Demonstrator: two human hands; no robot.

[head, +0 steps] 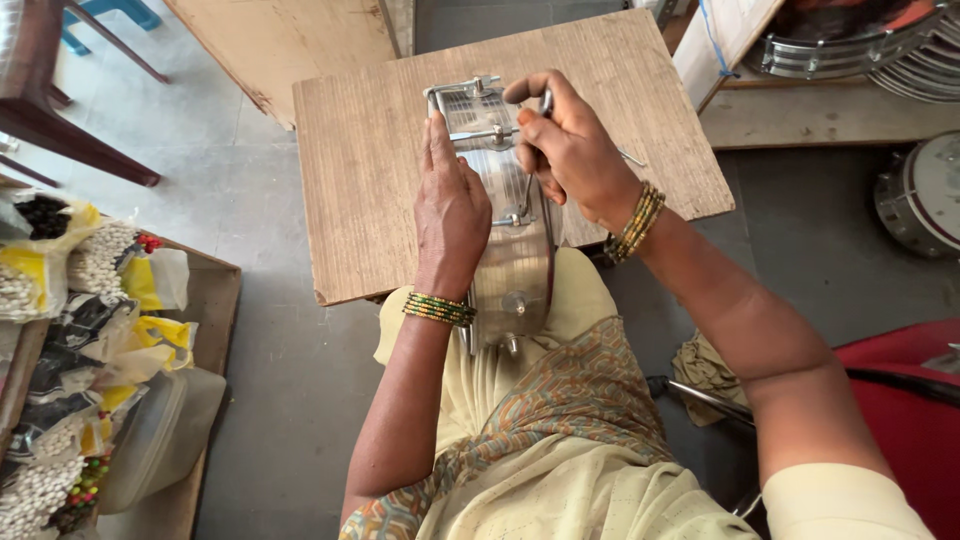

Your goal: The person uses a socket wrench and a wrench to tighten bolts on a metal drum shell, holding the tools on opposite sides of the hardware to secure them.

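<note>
A small shiny metal drum (515,250) stands on its edge, leaning from my lap onto a low wooden board (370,160). My left hand (448,215) lies flat against the drum's left side, steadying it. My right hand (565,145) is closed around a thin metal tool at the drum's top rim, next to the tension rods and lugs (478,135). Both wrists wear green and gold bangles.
Bags of white, black and coloured beads (60,330) fill a tray at the left. More metal drums (850,45) are stacked at the top right, another drum (920,195) stands on the floor at right. A red seat (900,400) is beside me.
</note>
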